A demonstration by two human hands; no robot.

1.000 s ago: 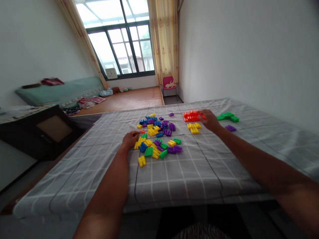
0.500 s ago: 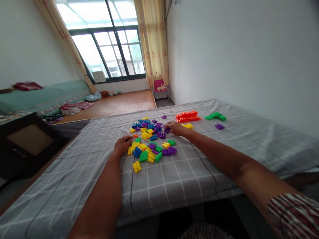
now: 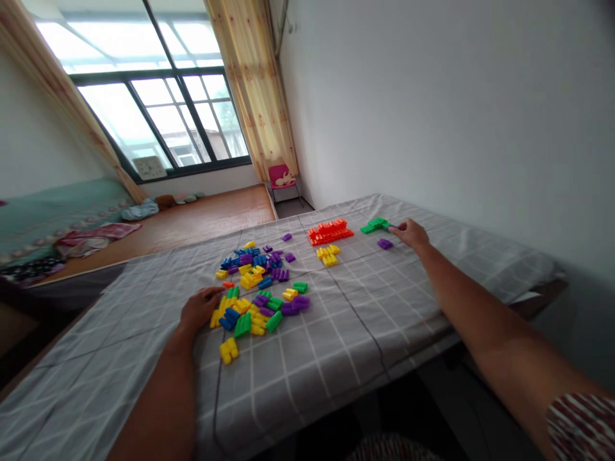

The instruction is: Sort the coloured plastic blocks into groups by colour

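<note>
At the green group of joined blocks (image 3: 375,225), my right hand (image 3: 412,233) pinches a purple building block (image 3: 394,228), mostly covered by the fingers. A second purple block (image 3: 385,244) lies just in front of that group. My left hand (image 3: 198,310) rests on the cloth at the left edge of the mixed pile, its fingers stretched out beside a small orange block (image 3: 228,285). Yellow, green, blue and purple blocks make up the pile, with a green block (image 3: 243,325) and a yellow block (image 3: 229,351) towards me.
An orange-red block structure (image 3: 330,233) stands behind a small yellow group (image 3: 328,255). All of this lies on a grey checked cloth (image 3: 312,358) over the table. A white wall (image 3: 432,115) borders the right side. A pink chair (image 3: 282,177) stands beyond the far edge.
My right hand has moved right, from the pile to the green group, carrying a purple block. The left hand stays beside the pile. My view has turned to the right.
</note>
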